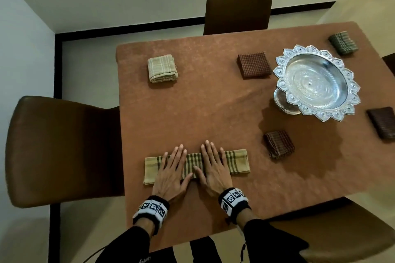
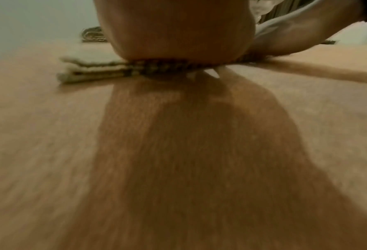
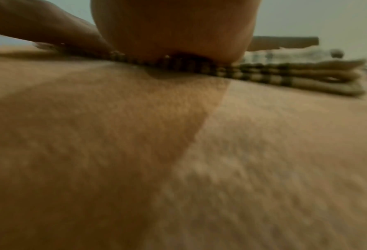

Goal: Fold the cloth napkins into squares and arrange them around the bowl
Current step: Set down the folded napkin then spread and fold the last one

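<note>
A tan napkin with dark green stripes [image 1: 237, 161] lies folded into a long strip near the table's front edge. My left hand [image 1: 173, 168] and right hand [image 1: 213, 166] press flat on its middle, side by side, fingers straight. The wrist views show each palm heel on the strip's layered edge [image 2: 88, 70] [image 3: 307, 76]. The silver bowl [image 1: 316, 83] with a petal rim stands at the right. Around it lie folded squares: red check [image 1: 254, 64], green [image 1: 343, 42], dark brown [image 1: 382, 121] and brown plaid [image 1: 279, 143]. A beige folded napkin [image 1: 162, 68] lies apart at the far left.
The table [image 1: 203, 109] wears a rust-brown cloth. Brown chairs stand at the left [image 1: 59, 147], at the far side [image 1: 238, 9] and at the near right [image 1: 342, 239]. Bare cloth stretches between the strip and the beige napkin.
</note>
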{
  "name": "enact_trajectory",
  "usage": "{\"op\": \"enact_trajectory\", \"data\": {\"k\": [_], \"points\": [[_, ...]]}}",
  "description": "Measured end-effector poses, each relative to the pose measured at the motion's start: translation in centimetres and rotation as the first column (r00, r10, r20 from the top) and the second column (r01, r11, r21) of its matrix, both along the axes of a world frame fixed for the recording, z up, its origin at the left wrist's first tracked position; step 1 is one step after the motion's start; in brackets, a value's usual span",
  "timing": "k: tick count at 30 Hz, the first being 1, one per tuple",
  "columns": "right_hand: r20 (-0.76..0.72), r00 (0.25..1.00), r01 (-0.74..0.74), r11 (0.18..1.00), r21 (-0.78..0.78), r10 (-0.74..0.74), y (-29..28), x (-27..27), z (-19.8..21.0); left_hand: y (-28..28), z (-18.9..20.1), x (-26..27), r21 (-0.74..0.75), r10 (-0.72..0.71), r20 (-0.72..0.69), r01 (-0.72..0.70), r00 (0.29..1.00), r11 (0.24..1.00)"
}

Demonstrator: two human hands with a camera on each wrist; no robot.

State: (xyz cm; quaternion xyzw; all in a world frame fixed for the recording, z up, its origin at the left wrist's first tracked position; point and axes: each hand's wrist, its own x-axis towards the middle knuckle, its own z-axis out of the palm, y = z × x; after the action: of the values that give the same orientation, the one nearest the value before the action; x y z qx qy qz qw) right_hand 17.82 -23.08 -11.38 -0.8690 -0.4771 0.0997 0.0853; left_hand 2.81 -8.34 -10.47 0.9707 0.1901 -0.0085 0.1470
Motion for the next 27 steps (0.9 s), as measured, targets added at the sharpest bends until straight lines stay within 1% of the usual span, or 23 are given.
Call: {"op": "enact_trajectory", "data": {"k": [1, 3, 4, 6, 8, 10, 11, 13, 15, 16, 18, 20, 21, 24, 27], "points": [[0.025, 0.999, 0.027, 1.000, -0.009, -0.027, -0.8, 0.6, -0.4, 0.3, -0.3, -0.8, 0.006, 0.028, -0.012, -0.028, 1.000, 1.000], [0.050, 0.988, 0.146, 0.989, -0.032, -0.144, -2.7, 2.5, -0.6, 1.4, -0.4, -2.6, 0.014, 0.090, -0.024, -0.089, 0.996, 0.996], [0.050, 0.980, 0.196, 0.979, -0.048, -0.194, -3.8, 3.3, -0.4, 1.8, -0.3, -3.8, 0.019, 0.099, -0.028, -0.099, 0.995, 0.995], [0.063, 0.973, 0.226, 0.971, -0.073, -0.222, -5.4, 4.9, 0.0, 2.8, -0.2, -5.2, 0.034, 0.090, -0.020, -0.089, 0.996, 0.995], [0.064, 0.971, 0.233, 0.970, -0.074, -0.228, -5.7, 5.3, 0.8, 3.2, 0.3, -5.4, 0.035, 0.111, -0.004, -0.110, 0.994, 0.993], [0.055, 0.974, 0.220, 0.975, -0.029, -0.218, -5.0, 4.4, 1.5, 2.9, 0.8, -4.4, 0.027, 0.141, 0.019, -0.141, 0.990, 0.990], [0.040, 0.981, 0.190, 0.982, 0.003, -0.190, -4.0, 3.6, 1.9, 2.4, 1.0, -3.4, 0.022, 0.128, 0.020, -0.128, 0.992, 0.991], [-0.001, 0.997, 0.072, 0.996, 0.053, -0.073, -1.1, 1.3, 2.0, 1.0, 1.0, -0.8, 0.002, 0.055, 0.016, -0.055, 0.998, 0.998], [-0.030, 0.999, -0.010, 1.000, 0.026, 0.011, 1.0, -0.7, 1.1, -0.2, 0.3, 1.0, -0.014, -0.003, 0.002, 0.003, 1.000, 1.000], [-0.039, 0.999, 0.000, 1.000, 0.009, 0.000, 1.3, -0.7, 0.5, -0.3, -0.1, 1.2, -0.010, -0.007, -0.012, 0.007, 1.000, 1.000], [-0.026, 0.993, 0.112, 0.993, -0.023, -0.112, 0.0, 0.8, -0.3, 0.5, -0.7, 0.2, 0.009, 0.017, -0.039, -0.017, 0.999, 1.000], [0.034, 0.971, 0.237, 0.971, -0.042, -0.236, -2.6, 3.3, -0.4, 1.6, -0.8, -1.4, 0.046, 0.063, -0.036, -0.062, 0.997, 0.997], [0.052, 0.961, 0.275, 0.960, -0.048, -0.272, -3.8, 4.4, -0.2, 2.2, -0.7, -2.0, 0.050, 0.081, -0.039, -0.079, 0.996, 0.996], [0.071, 0.960, 0.278, 0.956, -0.098, -0.272, -5.7, 6.2, 0.2, 2.7, -0.6, -2.6, 0.024, 0.092, -0.038, -0.092, 0.995, 0.996], [0.045, 0.956, 0.295, 0.950, -0.101, -0.291, -5.5, 6.2, 0.8, 2.5, -0.1, -2.4, -0.014, 0.115, -0.037, -0.116, 0.993, 0.993]]}}
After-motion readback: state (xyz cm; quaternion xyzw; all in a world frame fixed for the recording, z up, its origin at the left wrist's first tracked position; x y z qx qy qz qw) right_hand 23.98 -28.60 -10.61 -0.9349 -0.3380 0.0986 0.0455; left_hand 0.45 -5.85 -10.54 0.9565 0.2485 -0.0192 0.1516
